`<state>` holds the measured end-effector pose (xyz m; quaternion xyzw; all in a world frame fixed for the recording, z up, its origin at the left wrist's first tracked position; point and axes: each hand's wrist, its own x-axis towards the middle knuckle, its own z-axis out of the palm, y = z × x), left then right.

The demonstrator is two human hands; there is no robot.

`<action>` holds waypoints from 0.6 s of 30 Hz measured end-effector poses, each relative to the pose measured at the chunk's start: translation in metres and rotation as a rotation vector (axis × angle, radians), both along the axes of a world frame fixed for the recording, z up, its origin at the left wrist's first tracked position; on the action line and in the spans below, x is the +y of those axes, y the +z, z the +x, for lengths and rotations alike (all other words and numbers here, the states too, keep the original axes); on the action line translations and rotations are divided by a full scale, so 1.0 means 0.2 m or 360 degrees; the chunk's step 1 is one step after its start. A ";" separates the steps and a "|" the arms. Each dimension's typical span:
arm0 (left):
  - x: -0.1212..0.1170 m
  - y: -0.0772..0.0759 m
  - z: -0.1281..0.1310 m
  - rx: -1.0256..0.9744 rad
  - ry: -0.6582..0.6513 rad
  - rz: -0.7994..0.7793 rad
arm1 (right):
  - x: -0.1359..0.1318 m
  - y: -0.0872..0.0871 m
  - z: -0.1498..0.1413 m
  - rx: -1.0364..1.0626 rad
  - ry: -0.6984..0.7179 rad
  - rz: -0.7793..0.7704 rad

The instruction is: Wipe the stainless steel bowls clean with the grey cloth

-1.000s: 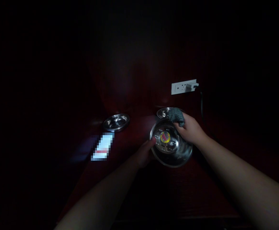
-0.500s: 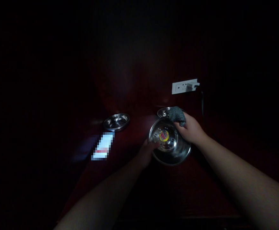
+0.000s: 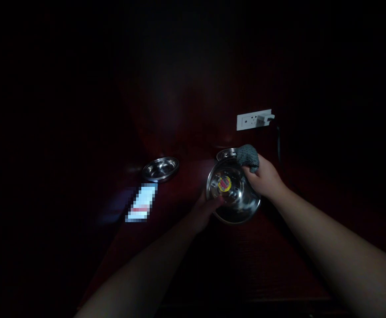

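Note:
A shiny metal bowl with a round yellow and red sticker inside is tilted toward me above the dark red table. My left hand grips its left rim, thumb over the inside. At the upper right rim, my right hand is closed around a dark grey-green cloth, which lies against the bowl. The cloth covers most of the right fingers. Behind the bowl, partly hidden by it and the cloth, is another round metal dish.
To the left a shallow metal dish sits on the table. A bright, pixelated flat rectangle lies in front of it. On the back wall is a white socket with a plug and a hanging cable. Most surroundings are dark.
The right hand and cloth have shifted slightly along the bowl's upper rim. The bowl has risen and turned a little, and the left thumb reaches slightly farther inside it.

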<state>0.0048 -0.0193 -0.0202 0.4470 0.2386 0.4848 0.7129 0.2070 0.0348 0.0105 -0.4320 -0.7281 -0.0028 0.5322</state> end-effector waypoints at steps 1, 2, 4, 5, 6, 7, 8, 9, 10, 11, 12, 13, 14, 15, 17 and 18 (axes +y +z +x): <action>-0.01 0.01 0.00 0.0000 -0.0040 0.0008 | -0.01 0.01 0.00 -0.0016 -0.0001 0.0007; -0.01 0.01 0.00 0.0005 -0.0085 0.0023 | -0.01 0.02 0.01 -0.0032 -0.0008 0.0013; -0.01 0.00 -0.01 0.0022 -0.0144 0.0049 | -0.03 0.04 0.01 -0.0068 -0.0036 0.0025; 0.00 -0.01 -0.01 0.0036 -0.0159 0.0053 | -0.03 0.05 0.01 -0.0093 -0.0045 0.0029; 0.01 -0.02 -0.02 0.0040 -0.0141 0.0050 | -0.04 0.05 0.01 -0.0121 -0.0050 0.0035; 0.02 -0.04 -0.02 0.0040 -0.0122 0.0045 | -0.04 0.06 0.01 -0.0155 -0.0051 0.0036; 0.03 -0.05 -0.02 0.0028 -0.0090 0.0056 | -0.04 0.06 0.01 -0.0188 -0.0053 0.0035; 0.04 -0.06 -0.03 0.0024 -0.0069 0.0051 | -0.05 0.06 0.01 -0.0218 -0.0058 0.0034; 0.04 -0.07 -0.03 0.0021 -0.0062 0.0040 | -0.05 0.06 0.01 -0.0250 -0.0063 0.0031; 0.05 -0.07 -0.03 0.0019 -0.0061 0.0027 | -0.04 0.05 0.01 -0.0285 -0.0062 0.0022; 0.05 -0.07 -0.02 0.0021 -0.0070 0.0008 | -0.04 0.05 0.00 -0.0320 -0.0057 0.0008; 0.05 -0.06 -0.02 0.0023 -0.0081 -0.0013 | -0.04 0.04 0.00 -0.0349 -0.0050 -0.0006; 0.04 -0.06 -0.02 0.0028 -0.0093 -0.0033 | -0.04 0.04 0.00 -0.0368 -0.0044 -0.0017; 0.04 -0.05 -0.02 0.0037 -0.0097 -0.0052 | -0.04 0.03 -0.01 -0.0375 -0.0039 -0.0025; 0.03 -0.04 -0.01 0.0053 -0.0072 -0.0078 | -0.04 0.03 -0.01 -0.0359 -0.0032 -0.0025; 0.03 -0.04 -0.01 0.0057 -0.0048 -0.0079 | -0.05 0.03 -0.01 -0.0348 -0.0027 -0.0022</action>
